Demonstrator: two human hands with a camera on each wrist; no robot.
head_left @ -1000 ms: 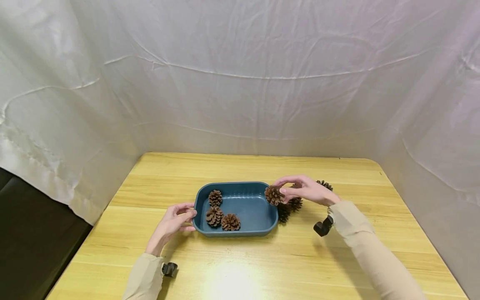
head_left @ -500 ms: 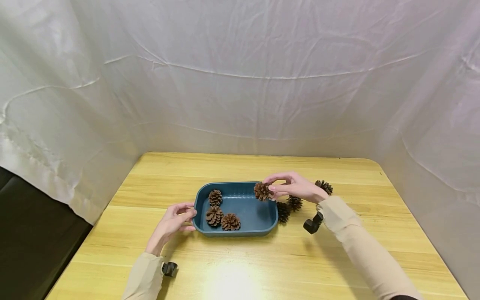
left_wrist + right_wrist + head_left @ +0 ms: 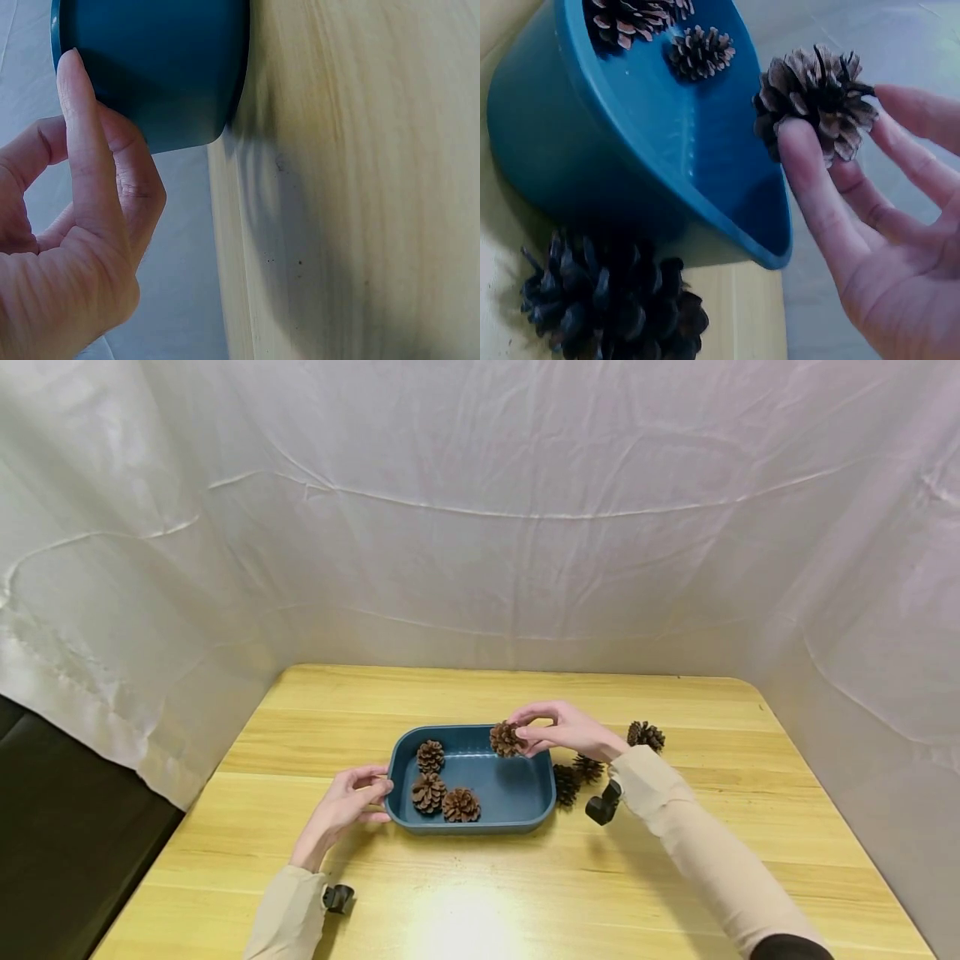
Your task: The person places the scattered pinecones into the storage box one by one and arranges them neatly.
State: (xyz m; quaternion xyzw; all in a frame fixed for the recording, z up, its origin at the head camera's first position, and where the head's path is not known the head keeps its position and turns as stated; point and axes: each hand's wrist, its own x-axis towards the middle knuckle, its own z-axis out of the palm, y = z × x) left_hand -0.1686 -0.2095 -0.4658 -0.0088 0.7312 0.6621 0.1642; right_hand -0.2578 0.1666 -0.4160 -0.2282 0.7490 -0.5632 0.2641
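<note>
While our left hand (image 3: pixel 345 803) rests loosely against the tray (image 3: pixel 498 787) at nine o'clock, our right hand (image 3: pixel 564 728) pinches a cone (image 3: pixel 505 740) near one.

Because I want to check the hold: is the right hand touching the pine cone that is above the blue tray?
Touching. The right wrist view shows it plainly: the right hand holds the pine cone, with the thumb against its scales.
</note>
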